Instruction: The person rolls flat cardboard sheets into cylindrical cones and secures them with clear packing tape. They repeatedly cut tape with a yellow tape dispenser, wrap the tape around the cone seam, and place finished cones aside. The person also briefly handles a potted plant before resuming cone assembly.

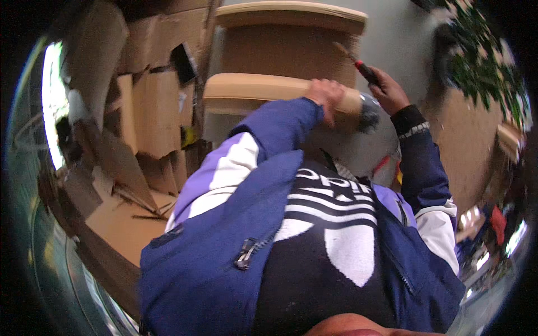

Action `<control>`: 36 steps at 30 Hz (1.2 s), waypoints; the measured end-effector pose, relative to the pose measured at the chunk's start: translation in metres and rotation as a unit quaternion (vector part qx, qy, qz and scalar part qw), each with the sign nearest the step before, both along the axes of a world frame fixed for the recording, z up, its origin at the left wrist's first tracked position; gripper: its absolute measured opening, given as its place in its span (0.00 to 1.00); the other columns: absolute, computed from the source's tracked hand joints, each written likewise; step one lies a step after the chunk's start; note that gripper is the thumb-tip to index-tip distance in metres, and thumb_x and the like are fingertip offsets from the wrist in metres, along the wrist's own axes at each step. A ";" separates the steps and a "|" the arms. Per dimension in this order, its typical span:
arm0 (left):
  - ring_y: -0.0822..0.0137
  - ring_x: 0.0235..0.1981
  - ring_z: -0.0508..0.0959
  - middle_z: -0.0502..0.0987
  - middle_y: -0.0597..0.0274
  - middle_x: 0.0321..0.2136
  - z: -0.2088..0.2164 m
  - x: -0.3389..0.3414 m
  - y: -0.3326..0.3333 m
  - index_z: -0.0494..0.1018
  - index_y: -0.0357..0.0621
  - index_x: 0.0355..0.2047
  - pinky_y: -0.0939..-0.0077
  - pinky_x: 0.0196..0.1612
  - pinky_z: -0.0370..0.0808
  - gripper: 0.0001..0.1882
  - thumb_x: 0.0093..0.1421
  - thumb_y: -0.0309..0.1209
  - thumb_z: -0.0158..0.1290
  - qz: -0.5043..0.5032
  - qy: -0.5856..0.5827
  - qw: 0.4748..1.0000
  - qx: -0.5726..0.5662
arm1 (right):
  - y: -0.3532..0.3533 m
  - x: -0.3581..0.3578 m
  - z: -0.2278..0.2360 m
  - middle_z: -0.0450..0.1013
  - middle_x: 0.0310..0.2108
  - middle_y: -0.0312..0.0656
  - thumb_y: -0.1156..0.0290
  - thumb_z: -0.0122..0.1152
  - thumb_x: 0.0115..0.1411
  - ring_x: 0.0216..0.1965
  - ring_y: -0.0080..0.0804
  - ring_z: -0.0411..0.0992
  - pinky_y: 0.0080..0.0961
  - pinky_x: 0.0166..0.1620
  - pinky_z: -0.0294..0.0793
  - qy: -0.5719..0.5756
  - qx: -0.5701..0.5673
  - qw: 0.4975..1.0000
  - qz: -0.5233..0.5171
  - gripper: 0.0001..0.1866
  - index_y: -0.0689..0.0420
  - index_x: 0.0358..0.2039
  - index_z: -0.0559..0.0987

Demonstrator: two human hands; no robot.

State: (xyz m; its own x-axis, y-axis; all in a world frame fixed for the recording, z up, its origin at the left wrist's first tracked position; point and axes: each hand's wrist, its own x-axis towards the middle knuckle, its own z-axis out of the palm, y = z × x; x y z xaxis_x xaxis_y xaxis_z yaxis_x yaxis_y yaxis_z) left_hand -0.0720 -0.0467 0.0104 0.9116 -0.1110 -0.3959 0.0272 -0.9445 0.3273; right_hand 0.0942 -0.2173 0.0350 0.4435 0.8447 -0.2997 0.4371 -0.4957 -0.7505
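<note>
My left hand (328, 99) grips the right part of a pale wooden bar (258, 88) with rounded edges, fingers over its top and thumb down its near side. Closed around a black-and-red handle, my right hand (391, 92) holds a slim hand tool (365, 71) whose narrow shaft points up and left. The tip is blurred, so its exact kind cannot be told. Beyond the bar lies a brown panel (280, 53), bordered at its far side by a second pale curved wooden piece (291, 10). A dark, blurred object (368, 113) sits at the bar's right end.
Cardboard sheets and pieces (157, 112) stand and lean at the left, with a dark flat object (184, 63) among them. A leafy green plant (476, 56) is at the far right. Red and yellow items (384, 165) lie near my right forearm.
</note>
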 end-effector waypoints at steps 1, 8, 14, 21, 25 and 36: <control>0.55 0.47 0.76 0.76 0.55 0.44 0.000 -0.002 -0.003 0.72 0.45 0.46 0.58 0.46 0.74 0.42 0.32 0.50 0.74 0.006 -0.026 1.000 0.006 | 0.037 -0.009 -0.001 0.71 0.53 0.51 0.74 0.57 0.60 0.53 0.47 0.72 0.38 0.52 0.73 -0.069 0.014 0.996 0.050 0.27 0.53 0.61 0.67; 0.57 0.45 0.76 0.76 0.57 0.41 -0.011 -0.023 -0.008 0.73 0.45 0.42 0.57 0.45 0.73 0.36 0.34 0.48 0.72 0.030 -0.103 0.994 -0.007 | 0.237 -0.096 -0.023 0.78 0.38 0.52 0.63 0.46 0.67 0.38 0.52 0.78 0.45 0.38 0.77 -0.142 -0.103 0.938 0.298 0.27 0.33 0.66 0.60; 0.56 0.46 0.76 0.76 0.57 0.42 -0.011 -0.033 -0.008 0.73 0.45 0.43 0.58 0.47 0.72 0.37 0.35 0.48 0.71 0.043 -0.116 0.991 -0.049 | 0.299 -0.147 -0.044 0.79 0.37 0.48 0.70 0.43 0.66 0.38 0.47 0.79 0.41 0.39 0.80 -0.176 -0.128 0.896 0.386 0.32 0.27 0.68 0.58; 0.56 0.48 0.75 0.76 0.57 0.44 -0.009 -0.037 -0.012 0.73 0.44 0.45 0.58 0.49 0.71 0.37 0.37 0.48 0.71 0.041 -0.118 0.990 -0.070 | 0.315 -0.161 -0.064 0.78 0.43 0.48 0.71 0.40 0.67 0.41 0.46 0.79 0.39 0.41 0.80 -0.161 -0.126 0.907 0.369 0.32 0.26 0.68 0.58; 0.56 0.49 0.75 0.76 0.57 0.44 -0.006 -0.037 -0.014 0.73 0.44 0.47 0.59 0.50 0.70 0.37 0.37 0.48 0.70 0.038 -0.114 0.990 -0.075 | 0.324 -0.164 -0.068 0.78 0.43 0.48 0.70 0.41 0.66 0.42 0.45 0.79 0.39 0.41 0.80 -0.161 -0.114 0.905 0.377 0.31 0.28 0.68 0.60; 0.55 0.51 0.74 0.76 0.57 0.46 -0.002 -0.035 -0.016 0.72 0.44 0.50 0.60 0.53 0.68 0.38 0.40 0.49 0.69 0.030 -0.087 0.994 -0.057 | 0.262 -0.122 -0.048 0.80 0.36 0.46 0.68 0.45 0.65 0.36 0.45 0.80 0.39 0.33 0.80 -0.205 -0.145 0.876 0.413 0.31 0.28 0.67 0.62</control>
State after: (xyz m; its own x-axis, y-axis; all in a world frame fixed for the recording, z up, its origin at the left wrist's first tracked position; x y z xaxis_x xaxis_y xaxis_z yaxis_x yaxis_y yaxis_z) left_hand -0.1065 -0.0626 0.0087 0.9713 -0.0890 -0.2204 0.0166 -0.8995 0.4366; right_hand -0.0273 0.0446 -0.0130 -0.1613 0.8431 -0.5129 0.9396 -0.0277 -0.3411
